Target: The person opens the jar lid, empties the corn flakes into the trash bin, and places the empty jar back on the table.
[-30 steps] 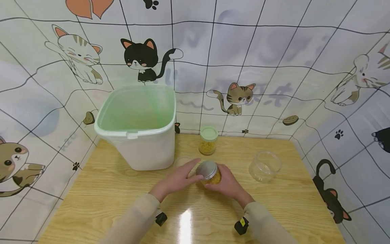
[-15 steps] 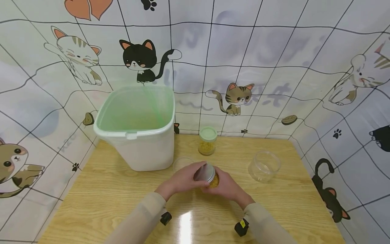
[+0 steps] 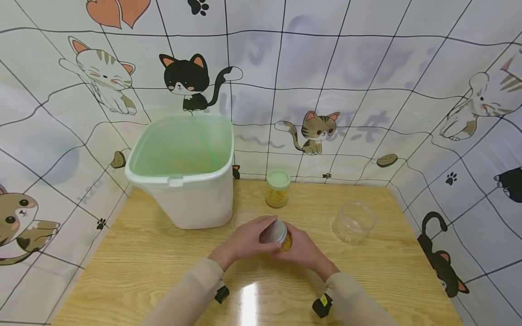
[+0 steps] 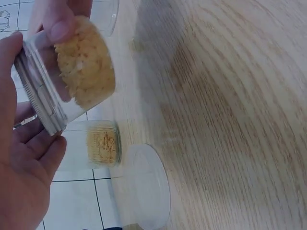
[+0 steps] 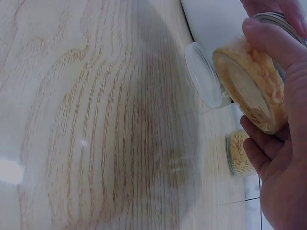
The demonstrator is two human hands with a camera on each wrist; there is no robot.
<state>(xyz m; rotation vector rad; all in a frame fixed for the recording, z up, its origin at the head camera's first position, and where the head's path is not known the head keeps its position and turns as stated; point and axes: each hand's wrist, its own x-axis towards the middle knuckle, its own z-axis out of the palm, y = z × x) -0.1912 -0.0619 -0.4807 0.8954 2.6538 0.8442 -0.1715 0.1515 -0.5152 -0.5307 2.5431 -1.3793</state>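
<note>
A jar (image 4: 86,62) is held tilted above mid-table (image 3: 163,267), its long axis leaning: silver lid (image 3: 271,232) up and left, base down and right. Left hand (image 3: 249,237) grips the lid, right hand (image 3: 302,248) the body. Beyond stands a green-lidded jar (image 3: 277,190); left, a bin (image 3: 195,203) and clear disc (image 3: 241,218); right, a clear tub (image 3: 354,222).

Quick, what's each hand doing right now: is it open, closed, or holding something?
Left hand: holding the silver lid on the jar.
Right hand: holding the clear jar itself.
</note>
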